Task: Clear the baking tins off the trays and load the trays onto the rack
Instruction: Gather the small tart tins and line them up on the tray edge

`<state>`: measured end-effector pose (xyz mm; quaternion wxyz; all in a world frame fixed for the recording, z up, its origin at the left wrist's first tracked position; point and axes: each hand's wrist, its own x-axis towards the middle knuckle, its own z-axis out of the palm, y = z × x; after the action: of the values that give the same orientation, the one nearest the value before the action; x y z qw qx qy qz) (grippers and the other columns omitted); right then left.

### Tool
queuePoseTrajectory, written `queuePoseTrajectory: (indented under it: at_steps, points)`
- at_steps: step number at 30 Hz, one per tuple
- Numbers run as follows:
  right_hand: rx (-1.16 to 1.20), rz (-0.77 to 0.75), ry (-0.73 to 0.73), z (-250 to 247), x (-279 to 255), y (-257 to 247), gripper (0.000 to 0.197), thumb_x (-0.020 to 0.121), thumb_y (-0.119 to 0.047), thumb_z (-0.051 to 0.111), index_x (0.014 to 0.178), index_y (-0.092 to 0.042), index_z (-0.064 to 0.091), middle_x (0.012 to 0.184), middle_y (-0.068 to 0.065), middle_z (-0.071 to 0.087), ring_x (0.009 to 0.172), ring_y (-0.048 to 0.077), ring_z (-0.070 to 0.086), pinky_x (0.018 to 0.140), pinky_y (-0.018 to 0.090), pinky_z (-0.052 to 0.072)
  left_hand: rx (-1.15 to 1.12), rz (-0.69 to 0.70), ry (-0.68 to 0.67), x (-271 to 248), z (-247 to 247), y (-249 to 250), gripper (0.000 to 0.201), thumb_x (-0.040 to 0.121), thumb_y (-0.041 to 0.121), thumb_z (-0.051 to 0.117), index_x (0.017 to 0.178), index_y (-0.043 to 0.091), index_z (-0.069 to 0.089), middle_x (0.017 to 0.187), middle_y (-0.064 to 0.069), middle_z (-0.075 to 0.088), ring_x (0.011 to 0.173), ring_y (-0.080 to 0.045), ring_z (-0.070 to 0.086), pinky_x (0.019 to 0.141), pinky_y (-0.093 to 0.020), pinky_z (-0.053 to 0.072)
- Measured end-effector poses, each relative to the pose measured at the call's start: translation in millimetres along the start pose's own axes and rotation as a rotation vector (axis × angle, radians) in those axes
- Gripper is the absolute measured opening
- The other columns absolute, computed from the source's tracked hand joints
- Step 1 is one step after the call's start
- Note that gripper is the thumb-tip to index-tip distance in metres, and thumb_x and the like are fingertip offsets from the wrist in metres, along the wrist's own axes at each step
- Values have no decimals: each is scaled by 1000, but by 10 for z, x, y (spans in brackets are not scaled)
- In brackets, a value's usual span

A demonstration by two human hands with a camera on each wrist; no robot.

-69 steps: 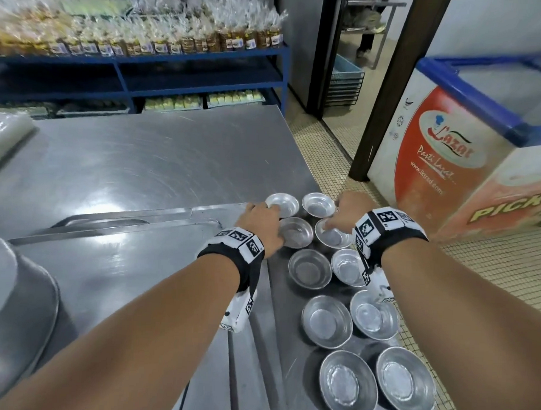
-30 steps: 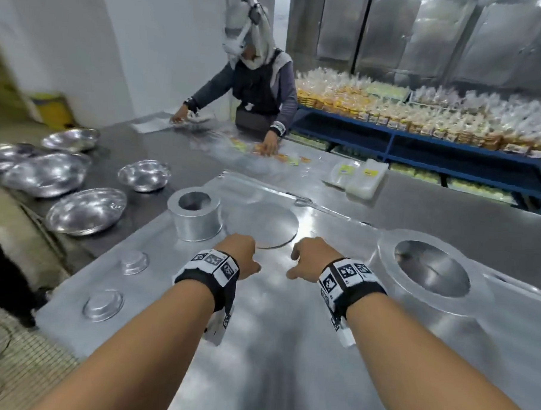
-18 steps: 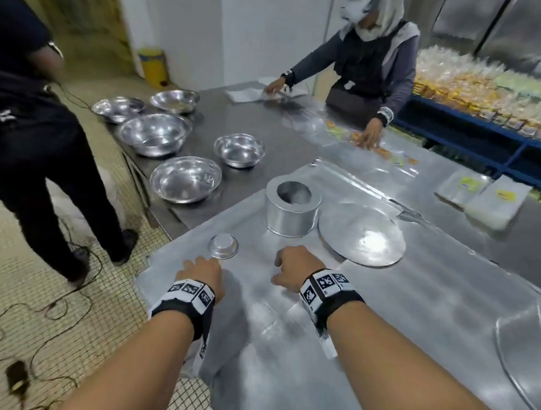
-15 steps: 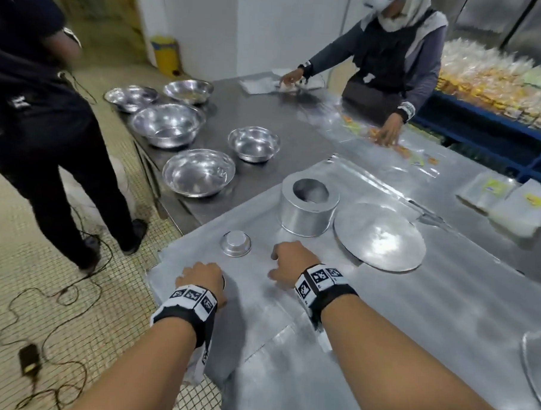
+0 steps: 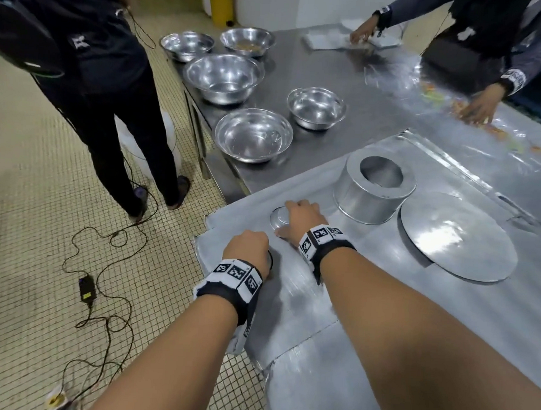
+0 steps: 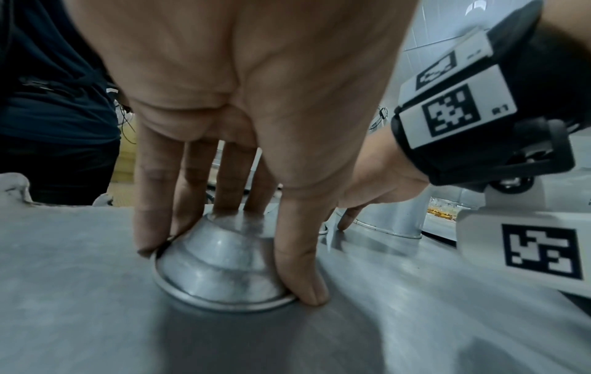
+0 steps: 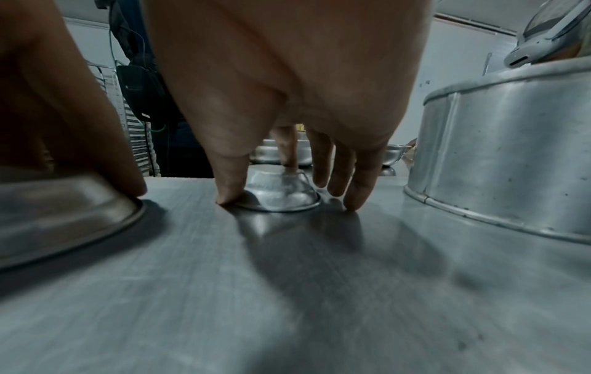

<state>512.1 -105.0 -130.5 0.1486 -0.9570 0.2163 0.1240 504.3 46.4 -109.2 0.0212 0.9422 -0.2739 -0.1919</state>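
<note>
Two small upside-down baking tins stand on the big metal tray [image 5: 314, 303] at the table's near left corner. My left hand [image 5: 248, 250] covers the nearer tin; in the left wrist view its thumb [image 6: 302, 281] and fingers [image 6: 150, 227] pinch that tin [image 6: 220, 268] at the rim. My right hand [image 5: 298, 213] sits on the farther tin [image 5: 277, 217]. In the right wrist view its thumb [image 7: 228, 192] touches the rim of this tin [image 7: 278, 194] and a finger reaches over the far side. Both tins still rest on the tray.
A tall ring-shaped tin [image 5: 375, 190] and a flat round disc [image 5: 457, 237] lie on the tray to the right. Several steel bowls [image 5: 253, 136] stand beyond. A person in dark clothes [image 5: 98, 73] stands left by floor cables [image 5: 105, 259]; another person [image 5: 486, 59] works opposite.
The view swung from a row of tins at the other end to this corner. Both hands moved forward and came down on the two small tins.
</note>
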Motion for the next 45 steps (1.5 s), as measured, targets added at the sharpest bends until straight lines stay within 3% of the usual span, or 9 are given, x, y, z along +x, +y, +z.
queuePoseTrajectory:
  at_steps: [8,13,18,23,26,30,36,42,45]
  points:
    - [99,12,69,-20,-241,95,71,63,-43,86,117,-15,49,116,9,55,112,32,49,90,46,50,9,4,-33,-39,-127,96,29,77,28,77,87,14,53,90,-8,55,80,-29,58,63,-31,47]
    - [124,47,129,-90,-563,265,69,60,-41,86,113,-20,48,114,6,52,108,32,51,88,48,52,49,-28,-81,-65,-195,156,60,65,46,85,110,12,63,108,-12,57,102,-35,60,69,-35,52]
    - [152,34,182,-187,-993,475,73,66,-43,82,128,-28,47,124,8,46,113,35,49,95,47,49,45,-67,-73,-194,-260,309,68,65,52,80,117,14,58,110,-13,46,97,-33,51,72,-34,44]
    - [160,73,224,-271,-1612,729,66,70,-33,81,129,-27,52,125,9,44,113,35,47,96,43,48,14,-6,2,-557,-272,728,86,60,60,82,125,14,49,120,-13,45,101,-37,59,76,-36,48]
    - [197,106,253,-280,-2053,960,66,70,-30,82,127,-24,50,125,9,44,110,35,48,93,41,49,15,63,36,-847,-258,1068,83,58,61,82,120,16,50,117,-11,44,94,-36,59,75,-37,50]
    - [217,151,300,-304,-2664,1334,64,66,-31,84,118,-22,47,117,8,45,100,33,53,84,43,53,-20,133,47,-1302,-190,1550,63,58,56,81,98,17,52,109,-7,41,79,-30,53,69,-33,48]
    - [217,268,393,-304,-3655,1948,56,66,-39,75,107,-17,44,105,5,46,79,34,59,72,44,54,-46,265,34,-1933,67,2290,51,60,55,81,82,15,59,106,-5,46,82,-30,59,76,-34,51]
    - [133,460,387,-218,-4702,2633,58,72,-53,68,110,-13,49,107,5,48,85,30,62,78,39,50,-51,423,36,-2524,421,3178,40,68,46,70,60,7,62,91,-3,48,67,-23,56,53,-24,35]
    - [118,552,383,-203,-5195,2921,53,76,-55,61,107,-12,57,108,5,51,90,30,62,81,38,47,4,514,6,-2816,603,3618,43,69,48,73,68,7,63,91,-3,51,67,-20,55,51,-23,34]
